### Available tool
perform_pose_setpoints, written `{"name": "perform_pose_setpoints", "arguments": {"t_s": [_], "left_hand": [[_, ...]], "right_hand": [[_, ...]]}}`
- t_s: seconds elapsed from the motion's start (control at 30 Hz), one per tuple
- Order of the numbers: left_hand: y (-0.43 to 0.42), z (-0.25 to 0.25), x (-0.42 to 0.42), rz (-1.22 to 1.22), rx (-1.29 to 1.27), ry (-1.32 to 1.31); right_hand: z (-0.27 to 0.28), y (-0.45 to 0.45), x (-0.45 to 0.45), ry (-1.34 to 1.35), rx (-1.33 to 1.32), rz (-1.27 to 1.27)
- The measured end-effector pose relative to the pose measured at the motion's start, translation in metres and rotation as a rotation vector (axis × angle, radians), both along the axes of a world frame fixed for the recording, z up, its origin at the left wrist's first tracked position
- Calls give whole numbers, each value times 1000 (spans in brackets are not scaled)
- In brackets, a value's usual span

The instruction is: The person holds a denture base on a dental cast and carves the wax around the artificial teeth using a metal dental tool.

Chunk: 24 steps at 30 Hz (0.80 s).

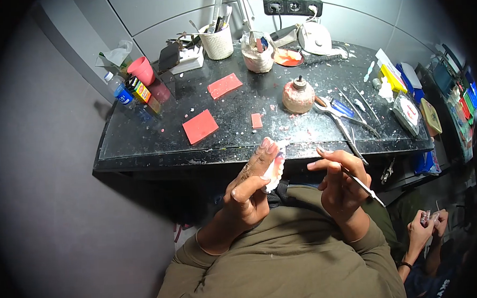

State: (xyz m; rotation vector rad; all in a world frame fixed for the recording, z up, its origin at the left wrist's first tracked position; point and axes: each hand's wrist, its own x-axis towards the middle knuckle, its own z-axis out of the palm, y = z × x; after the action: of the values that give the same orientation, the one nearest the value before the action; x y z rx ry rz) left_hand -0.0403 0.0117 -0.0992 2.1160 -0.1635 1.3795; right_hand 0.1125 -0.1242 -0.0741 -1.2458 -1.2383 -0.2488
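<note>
- Left hand (pixel 246 190): thumb and nearly straight fingers grip the toothed model (pixel 275 174), at the hand's two o'clock.
- Right hand (pixel 344 184), at the model's three o'clock: fingers half-curled, holding a slim tool (pixel 366 188).

Tooth model (pixel 275 173), before worktop (pixel 158 136) front edge: partly covered by left hand (pixel 249 187). Slim tool (pixel 375 196): part hidden within right hand (pixel 347 184). Bottle (pixel 121 92), left edge: label print too small to read. Co-worker's hands (pixel 420 230), beyond front right corner: held object (pixel 425 218) indistinct. Metal arm (pixel 244 6), back edge: top cut off.
</note>
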Motion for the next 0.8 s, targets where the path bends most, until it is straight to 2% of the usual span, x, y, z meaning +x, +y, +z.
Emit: {"name": "perform_pose_setpoints", "arguments": {"t_s": [0.13,0.3,0.47,0.53,0.57,0.63,0.7,0.8], "left_hand": [[2,11,3,19,80,-57],[3,2,5,31,49,-79],[2,-2,6,12,35,-80],[-5,-5,9,-13,-130,-114],[-9,-4,8,-14,-130,-114],[-18,0,6,-211,-567,-52],[-16,3,1,-263,-642,10],[-16,1,0,-358,-760,42]], "right_hand": [[-2,-2,1,46,-22,-9],[8,8,11,-227,91,-25],[4,5,6,-97,65,29],[3,5,5,-70,76,40],[2,4,4,-53,71,40],[2,2,1,-36,65,39],[5,1,-4,-35,46,46],[18,0,-9,-264,-11,28]]}}
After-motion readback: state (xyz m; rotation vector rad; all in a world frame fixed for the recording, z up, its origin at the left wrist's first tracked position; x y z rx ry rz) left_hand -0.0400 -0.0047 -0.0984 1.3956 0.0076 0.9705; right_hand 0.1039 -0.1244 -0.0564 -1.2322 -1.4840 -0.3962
